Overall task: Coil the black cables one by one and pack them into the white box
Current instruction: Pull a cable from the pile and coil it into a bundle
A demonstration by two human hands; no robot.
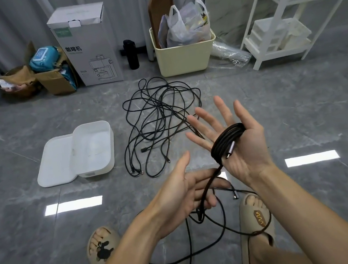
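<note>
1. A person's right hand (235,135), palm up and fingers spread straight, carries a black cable (227,140) wound in several turns across the palm; the band of turns runs slantwise from the base of the thumb down toward the little-finger edge.
2. The cable's silver-sleeved plug (230,149) lies on the palm, its tip pointing down toward the wrist.
3. From the coil a single strand drops down and leftward across the left hand (188,192), whose fingers lie relaxed and nearly straight, the strand passing over them (no tight grip shows).
4. The loose remainder loops over the grey floor (300,100) between two beige slippers (253,217), one loop lying across the right slipper.
5. Farther out, a tangle of black cables (157,120) sprawls on the floor, thin and matte, several plug ends pointing toward the camera.
6. The white box (95,147) sits open just left of the tangle, its long axis running away from the camera, its lid (56,164) flat on the floor, touching its left side.
</note>
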